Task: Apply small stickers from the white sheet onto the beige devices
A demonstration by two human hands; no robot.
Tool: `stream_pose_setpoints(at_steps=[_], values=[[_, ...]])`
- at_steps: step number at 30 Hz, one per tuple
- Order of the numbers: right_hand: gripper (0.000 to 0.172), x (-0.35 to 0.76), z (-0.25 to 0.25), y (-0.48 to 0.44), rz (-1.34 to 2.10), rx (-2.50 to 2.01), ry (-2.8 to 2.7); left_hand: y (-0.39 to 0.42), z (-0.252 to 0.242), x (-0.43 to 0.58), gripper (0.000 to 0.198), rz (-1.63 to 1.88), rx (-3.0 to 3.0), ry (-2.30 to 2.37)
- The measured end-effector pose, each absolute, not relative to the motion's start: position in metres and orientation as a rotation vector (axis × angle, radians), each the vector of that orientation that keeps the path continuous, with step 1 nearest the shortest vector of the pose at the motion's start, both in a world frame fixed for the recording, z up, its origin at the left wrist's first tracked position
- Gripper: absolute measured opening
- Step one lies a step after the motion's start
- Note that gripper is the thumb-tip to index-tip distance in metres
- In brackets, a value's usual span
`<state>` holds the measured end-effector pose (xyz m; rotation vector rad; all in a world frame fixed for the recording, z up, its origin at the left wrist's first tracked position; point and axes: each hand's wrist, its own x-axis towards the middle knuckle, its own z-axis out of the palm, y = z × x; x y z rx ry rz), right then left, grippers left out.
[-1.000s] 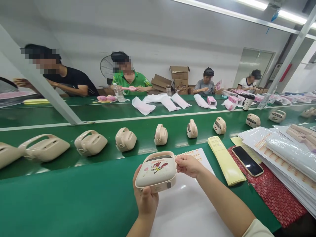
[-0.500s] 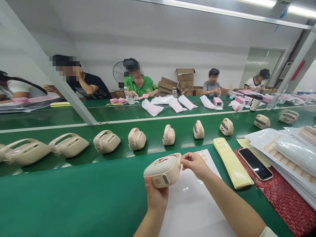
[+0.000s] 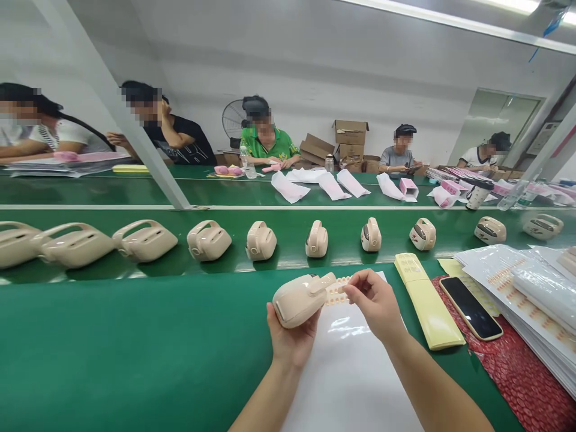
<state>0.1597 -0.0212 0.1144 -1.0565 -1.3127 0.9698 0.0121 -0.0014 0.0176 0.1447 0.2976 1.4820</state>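
My left hand (image 3: 294,342) holds a cream rounded device with a carrying handle (image 3: 299,302) from below, tilted above the bench. Its kind is not clear to me. Just right of the handle, my right hand (image 3: 373,300) has thumb and forefinger pinched together, apart from the device. Whatever sits between these fingertips is too small to make out. Beneath both hands lies a white sheet (image 3: 346,372), with rows of small orange stickers (image 3: 335,293) at its far end.
Several similar cream devices (image 3: 261,241) stand in a row along the green conveyor (image 3: 288,264). To my right are a yellow folded strip (image 3: 427,306), a phone (image 3: 470,307), red bubble wrap (image 3: 508,372) and stacked sheets (image 3: 535,300). Co-workers sit across the line.
My left hand has turned the device, so its printed face no longer shows and its handle side does. My right hand has come away from it slightly to the right. The view has shifted.
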Motion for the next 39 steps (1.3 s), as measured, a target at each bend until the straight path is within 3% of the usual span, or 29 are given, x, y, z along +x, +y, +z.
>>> stream_pose_setpoints(at_steps=[6, 39], values=[[0.022, 0.148, 0.098, -0.009, 1.150, -1.045, -1.255, -0.009, 0.027, 0.018, 0.058, 1.442, 0.149, 0.226], [0.011, 0.144, 0.097, -0.013, 0.953, -1.205, -1.478, -0.011, 0.029, 0.020, 0.054, 1.435, 0.130, 0.250]])
